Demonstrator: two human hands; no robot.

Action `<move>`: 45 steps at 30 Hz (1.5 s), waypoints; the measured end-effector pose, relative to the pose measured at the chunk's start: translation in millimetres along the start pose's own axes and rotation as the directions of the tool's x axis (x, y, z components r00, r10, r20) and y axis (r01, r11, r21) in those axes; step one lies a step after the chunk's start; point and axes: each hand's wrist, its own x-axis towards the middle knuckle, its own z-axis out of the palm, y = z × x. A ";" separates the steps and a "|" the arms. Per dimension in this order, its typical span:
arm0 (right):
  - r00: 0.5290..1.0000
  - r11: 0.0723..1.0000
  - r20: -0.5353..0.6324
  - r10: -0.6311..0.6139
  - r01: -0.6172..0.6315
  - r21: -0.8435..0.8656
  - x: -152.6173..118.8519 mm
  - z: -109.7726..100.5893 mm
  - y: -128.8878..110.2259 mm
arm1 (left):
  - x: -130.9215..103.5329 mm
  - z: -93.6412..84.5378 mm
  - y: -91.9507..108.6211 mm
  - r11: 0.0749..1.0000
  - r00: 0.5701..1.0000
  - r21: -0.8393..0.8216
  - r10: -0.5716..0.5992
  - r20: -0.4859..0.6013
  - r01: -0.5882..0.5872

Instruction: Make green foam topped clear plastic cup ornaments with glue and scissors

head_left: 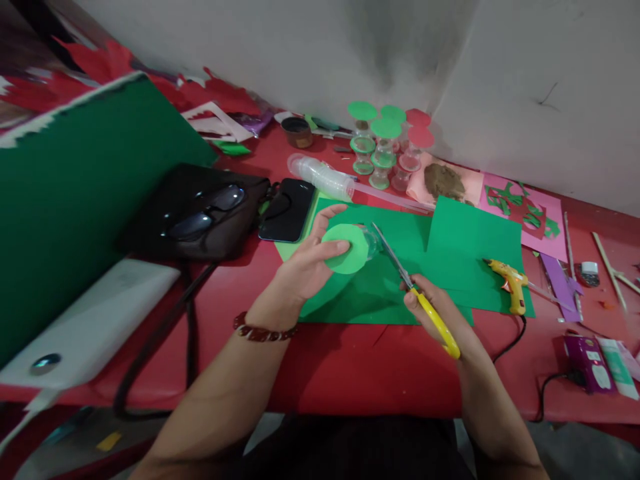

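Red tabletop (345, 373) against a grey wall (310, 53), dark-green sheets (385, 303) spread across it. Left hand (307, 267) pinches a light-green disc (345, 257), thumb on top, a clear plastic piece (373, 243) showing beyond its edge; both held above the sheets. Right hand (440, 303) grips yellow-handled scissors (437, 323) near the pivot, blades pointing toward the plastic. Glue gun (513, 283) at right.

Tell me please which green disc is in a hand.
The disc in the left hand, under its thumb; the other green discs sit on clear cups near the wall.
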 end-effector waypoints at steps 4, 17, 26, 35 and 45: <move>1.000 1.000 0.007 0.006 -0.006 -0.010 0.6 -0.5 1.0 | 0.1 0.0 2.3 1.000 1.000 0.008 0.006 -0.011 -0.006; 0.998 0.995 0.024 -0.051 0.053 -0.082 -2.9 -6.2 10.9 | 3.9 -13.2 4.7 0.986 0.993 0.142 0.081 0.091 -0.093; 0.995 0.992 0.072 -0.074 0.081 -0.099 -3.7 -8.7 16.3 | 5.3 -20.9 4.0 0.951 0.988 0.291 0.068 0.135 -0.105; 0.998 0.989 0.030 -0.061 0.065 -0.135 -1.4 -9.8 13.3 | 0.4 -6.2 11.4 0.971 0.999 0.240 -0.014 0.044 0.004; 0.968 0.903 -0.242 0.068 -0.162 -0.398 4.4 -13.7 25.7 | 11.5 1.0 10.4 0.997 0.976 -0.055 -0.059 -0.210 0.048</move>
